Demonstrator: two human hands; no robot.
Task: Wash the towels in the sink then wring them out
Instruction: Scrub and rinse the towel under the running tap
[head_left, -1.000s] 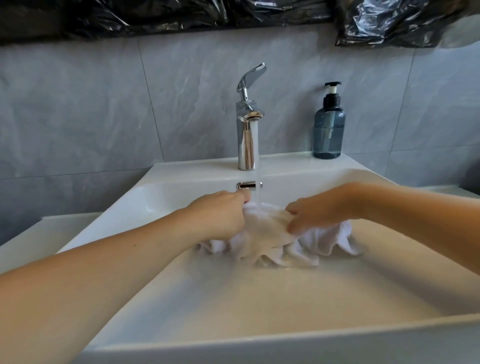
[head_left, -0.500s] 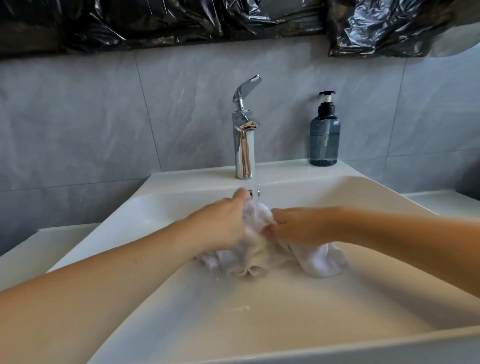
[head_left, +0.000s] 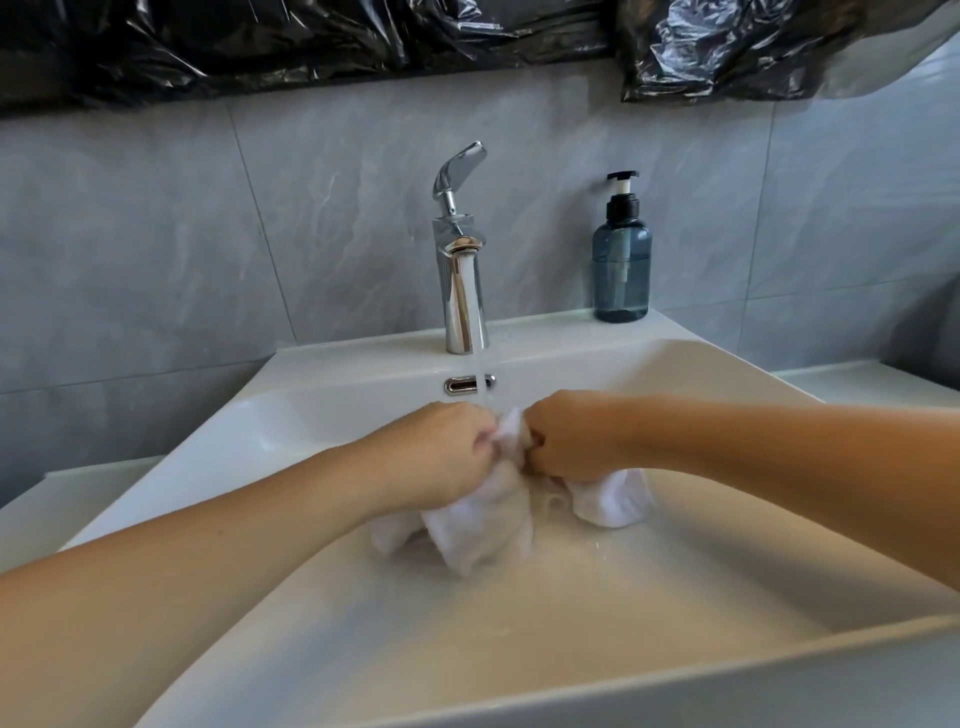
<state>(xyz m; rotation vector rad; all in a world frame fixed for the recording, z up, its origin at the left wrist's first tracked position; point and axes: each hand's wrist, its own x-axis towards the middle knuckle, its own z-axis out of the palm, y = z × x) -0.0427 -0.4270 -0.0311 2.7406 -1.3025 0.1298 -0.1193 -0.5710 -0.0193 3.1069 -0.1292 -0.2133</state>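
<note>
Both fists, left hand (head_left: 441, 452) and right hand (head_left: 569, 441), clutch the white towel (head_left: 483, 525) tight. Faucet (head_left: 460, 260) water hits it over the sink (head_left: 675, 649).

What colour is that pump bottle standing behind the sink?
The pump bottle is see-through smoky blue-grey with a black pump top, seen best in the head view.

I see a wall of large grey marbled tiles (head_left: 156, 234) behind the basin, with thin pale grout lines. At twelve o'clock, crumpled black plastic sheeting (head_left: 311, 41) covers the upper wall. At three o'clock a white counter ledge (head_left: 872, 376) meets the tiles. Soft daylight falls from the right.
</note>
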